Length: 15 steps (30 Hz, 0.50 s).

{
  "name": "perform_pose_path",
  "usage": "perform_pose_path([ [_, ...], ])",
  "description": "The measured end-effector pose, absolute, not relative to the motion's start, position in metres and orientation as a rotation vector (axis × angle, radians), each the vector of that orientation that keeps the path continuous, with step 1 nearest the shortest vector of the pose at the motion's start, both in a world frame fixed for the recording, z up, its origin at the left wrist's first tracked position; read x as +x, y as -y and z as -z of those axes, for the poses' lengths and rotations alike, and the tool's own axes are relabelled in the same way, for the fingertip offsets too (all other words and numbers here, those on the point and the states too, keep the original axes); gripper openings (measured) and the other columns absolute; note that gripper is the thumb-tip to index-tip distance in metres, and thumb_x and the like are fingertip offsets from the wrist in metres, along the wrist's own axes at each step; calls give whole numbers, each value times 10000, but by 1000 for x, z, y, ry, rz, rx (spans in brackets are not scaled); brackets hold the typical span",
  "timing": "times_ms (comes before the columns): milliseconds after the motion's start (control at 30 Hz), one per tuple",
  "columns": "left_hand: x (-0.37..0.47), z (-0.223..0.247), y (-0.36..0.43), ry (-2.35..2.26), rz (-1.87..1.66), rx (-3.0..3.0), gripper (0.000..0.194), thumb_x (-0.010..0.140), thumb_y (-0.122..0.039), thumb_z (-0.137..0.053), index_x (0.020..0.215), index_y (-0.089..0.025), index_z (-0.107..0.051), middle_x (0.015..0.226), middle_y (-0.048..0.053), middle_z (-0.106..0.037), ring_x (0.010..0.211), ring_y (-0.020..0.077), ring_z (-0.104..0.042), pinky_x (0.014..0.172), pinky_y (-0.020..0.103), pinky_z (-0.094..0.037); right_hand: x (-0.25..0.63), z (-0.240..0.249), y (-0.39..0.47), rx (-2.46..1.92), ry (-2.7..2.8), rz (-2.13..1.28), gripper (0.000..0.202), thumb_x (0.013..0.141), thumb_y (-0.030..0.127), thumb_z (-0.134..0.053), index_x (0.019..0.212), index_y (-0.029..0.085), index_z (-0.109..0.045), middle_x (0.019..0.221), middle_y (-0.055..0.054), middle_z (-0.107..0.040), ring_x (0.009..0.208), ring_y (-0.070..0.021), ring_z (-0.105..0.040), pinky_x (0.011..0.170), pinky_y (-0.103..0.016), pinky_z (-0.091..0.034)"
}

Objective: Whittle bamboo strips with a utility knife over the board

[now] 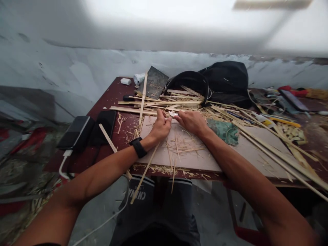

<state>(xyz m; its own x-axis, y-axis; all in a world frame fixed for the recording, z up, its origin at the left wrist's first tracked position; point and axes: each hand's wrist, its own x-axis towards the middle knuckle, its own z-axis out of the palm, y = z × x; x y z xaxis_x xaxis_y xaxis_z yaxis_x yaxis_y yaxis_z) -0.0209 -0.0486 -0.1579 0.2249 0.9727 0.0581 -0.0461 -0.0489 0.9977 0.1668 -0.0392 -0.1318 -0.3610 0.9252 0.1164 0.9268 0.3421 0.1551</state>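
My left hand (pixel 161 128), with a black watch on its wrist, is closed in a pinch over the board. A thin bamboo strip (pixel 145 174) runs from under its fingers down past the table edge. My right hand (pixel 191 121) is also closed, its fingertips pressed on a small white piece (pixel 173 113) that looks like crumpled paper or tape. That piece lies between the fingertips of both hands, which nearly meet. Beneath them is a pale flat board (pixel 189 159) scattered with thin slivers. A green camouflage cloth (pixel 224 131) lies beside my right forearm.
Long bamboo strips (pixel 271 152) cross the board on the right. Behind my hands, more strips (pixel 179 102) lie piled before a black bag (pixel 227 82). A black power bank (pixel 76 131) with a white cable sits on the left; shavings line the front edge.
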Motion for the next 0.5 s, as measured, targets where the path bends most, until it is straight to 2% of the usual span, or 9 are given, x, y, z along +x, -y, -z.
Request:
perform_pose_path([
  [200,-22,150,54,-943,-1014,1281,252,1079,-144,-475,1030,-282,-270,729,-79,-522,489,75,-392,484,163,-287,165,131,42,-1801,2552,321,647,1163,555,-223,1168,146,-723,1021,-168,-817,838,-260,-716,672,-357,-285],
  [500,-22,148,55,-882,-1013,1228,243,1116,-141,-428,1021,-288,-260,634,-122,-425,419,61,-335,441,146,-233,166,132,43,-1775,2547,335,650,1166,556,-215,1186,143,-717,1026,-163,-821,834,-253,-714,677,-354,-261],
])
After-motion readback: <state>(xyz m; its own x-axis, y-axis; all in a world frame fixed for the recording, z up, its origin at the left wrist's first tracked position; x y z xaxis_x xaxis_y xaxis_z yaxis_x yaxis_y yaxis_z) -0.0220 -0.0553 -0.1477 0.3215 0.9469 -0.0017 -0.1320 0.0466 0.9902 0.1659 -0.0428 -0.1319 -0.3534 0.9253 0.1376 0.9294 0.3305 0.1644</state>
